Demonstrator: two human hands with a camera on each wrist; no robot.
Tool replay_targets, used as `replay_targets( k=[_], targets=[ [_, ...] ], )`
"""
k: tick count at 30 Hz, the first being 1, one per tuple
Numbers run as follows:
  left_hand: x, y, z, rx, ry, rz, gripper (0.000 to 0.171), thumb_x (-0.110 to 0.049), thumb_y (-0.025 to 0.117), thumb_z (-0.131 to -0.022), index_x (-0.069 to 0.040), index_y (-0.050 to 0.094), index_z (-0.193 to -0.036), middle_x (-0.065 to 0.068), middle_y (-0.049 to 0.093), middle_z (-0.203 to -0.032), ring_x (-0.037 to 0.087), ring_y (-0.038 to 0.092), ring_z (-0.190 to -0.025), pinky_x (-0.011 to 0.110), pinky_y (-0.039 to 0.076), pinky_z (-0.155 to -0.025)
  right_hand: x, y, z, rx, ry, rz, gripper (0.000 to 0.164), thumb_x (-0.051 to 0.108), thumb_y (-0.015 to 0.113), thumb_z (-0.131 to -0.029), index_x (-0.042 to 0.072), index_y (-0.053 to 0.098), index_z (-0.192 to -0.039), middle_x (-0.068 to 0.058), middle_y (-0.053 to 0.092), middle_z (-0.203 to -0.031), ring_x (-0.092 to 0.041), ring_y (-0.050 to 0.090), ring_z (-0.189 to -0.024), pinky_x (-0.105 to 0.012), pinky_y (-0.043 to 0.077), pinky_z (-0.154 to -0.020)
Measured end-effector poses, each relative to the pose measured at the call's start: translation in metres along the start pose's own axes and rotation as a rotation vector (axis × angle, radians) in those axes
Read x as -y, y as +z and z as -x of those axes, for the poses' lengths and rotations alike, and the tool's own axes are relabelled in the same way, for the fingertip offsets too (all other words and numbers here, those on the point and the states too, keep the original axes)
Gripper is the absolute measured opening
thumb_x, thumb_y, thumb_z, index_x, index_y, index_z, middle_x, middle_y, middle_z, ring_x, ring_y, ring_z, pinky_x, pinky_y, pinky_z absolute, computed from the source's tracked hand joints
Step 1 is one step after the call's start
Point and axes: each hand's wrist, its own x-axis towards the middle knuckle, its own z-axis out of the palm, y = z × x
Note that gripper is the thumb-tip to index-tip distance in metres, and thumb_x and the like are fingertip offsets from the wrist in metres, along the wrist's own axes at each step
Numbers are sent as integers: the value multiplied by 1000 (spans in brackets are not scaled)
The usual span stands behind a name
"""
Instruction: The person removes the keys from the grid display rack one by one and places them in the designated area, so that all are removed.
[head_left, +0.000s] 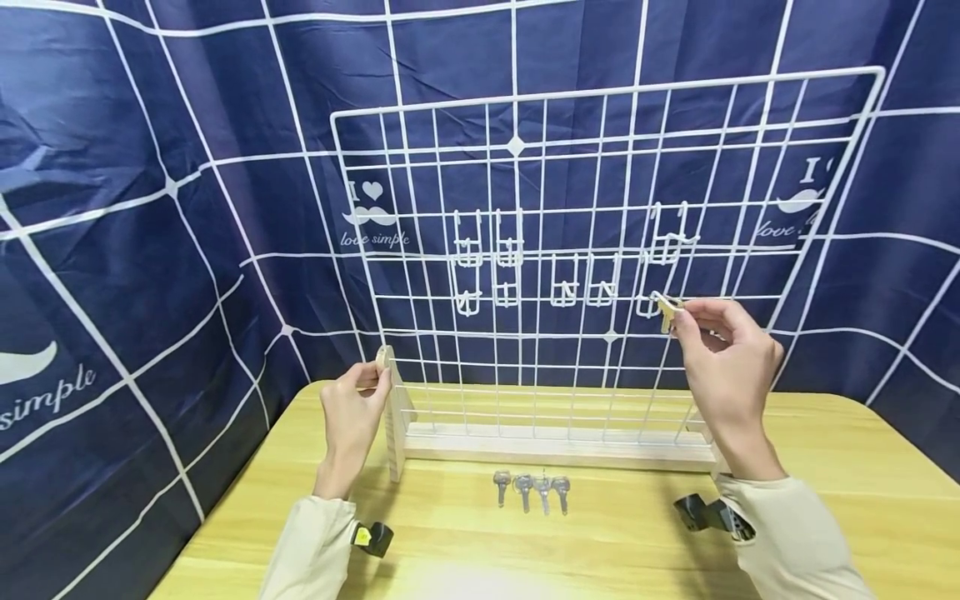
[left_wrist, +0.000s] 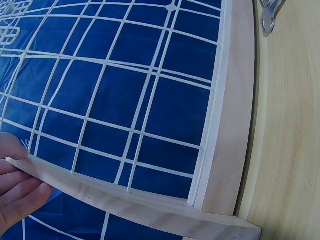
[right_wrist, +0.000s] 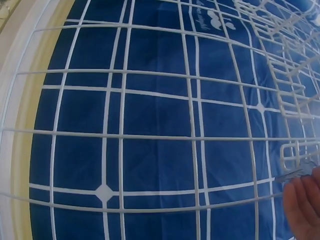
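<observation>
My right hand pinches a key, possibly more than one, at a small white wire hook on the right part of the white wire grid. In the right wrist view the key lies close to the hook's loop; whether its ring is over the hook I cannot tell. With thumb and fingers, my left hand grips the top of the wooden side support. The left wrist view shows those fingers around the support's edge.
Several other white hooks hang on the grid in two rows. On the wooden table, several silver keys lie in a row before the grid's wooden base bar. A dark blue checked cloth hangs behind.
</observation>
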Motion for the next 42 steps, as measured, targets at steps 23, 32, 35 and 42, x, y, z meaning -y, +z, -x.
replay_targets(
  k=[23, 32, 35, 42],
  targets=[
    [1, -1, 1, 19, -20, -30, 7, 2, 71, -79, 6, 70, -83, 15, 71, -72, 25, 70, -60, 32, 58, -56, 8, -7, 9, 36, 100, -300, 10, -4, 66, -86, -6, 67, -95, 6, 71, -81, -6, 68, -72, -13, 54, -70],
    [2, -1, 1, 16, -18, -41, 6, 2, 71, -79, 7, 70, -83, 16, 71, -73, 27, 70, -60, 36, 58, -56, 18, -15, 17, 38, 90, -649, 14, -11, 65, -84, -15, 63, -97, -10, 71, -83, -16, 69, -74, -20, 57, -78],
    [2, -1, 0, 18, -20, -41, 7, 2, 71, -79, 7, 70, -83, 16, 71, -73, 27, 70, -60, 34, 59, -56, 21, -18, 19, 29, 97, -698, 15, -12, 65, -83, -17, 62, -97, -12, 70, -81, -18, 69, -72, -21, 56, -79],
    [2, 0, 0, 29, -29, -26, 7, 1, 71, -80, 7, 70, -83, 16, 71, -73, 27, 70, -61, 4, 48, -58, 21, -23, 21, 38, 112, -760, 16, -14, 64, -83, -18, 60, -98, -14, 70, -81, -19, 69, -72, -23, 57, -78]
  ],
)
